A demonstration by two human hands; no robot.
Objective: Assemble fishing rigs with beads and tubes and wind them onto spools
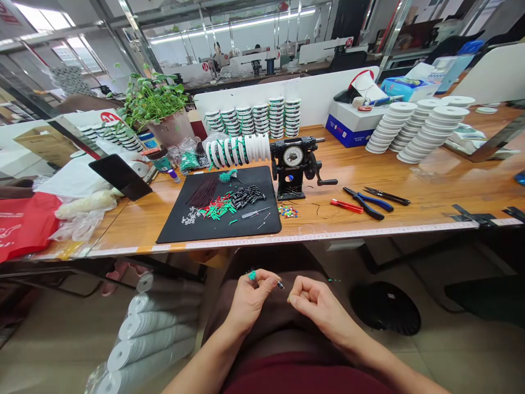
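My left hand [251, 301] is closed above my lap, left of centre. A small dark piece [280, 284] with a pale end sticks out from between its thumb and forefinger. A bunch of green cord or beads [251, 275] shows at the same hand's fingers. A short gap to the right, my right hand [315, 303] has thumb and fingers pinched together; whatever is in them is too small to make out. Beyond both hands, the black mat [184, 219] carries black pieces [248, 197], green and red pieces [219, 207], dark strands [203, 191] and a green bundle [228, 176].
A hand-cranked winder [293, 164] holds white spools [256, 148] behind the mat. Pliers [369, 202], tweezers [388, 196] and a red-handled tool [346, 206] lie to its right. Spool stacks [430, 134] stand farther right. A measuring tape [328, 236] runs along the table edge.
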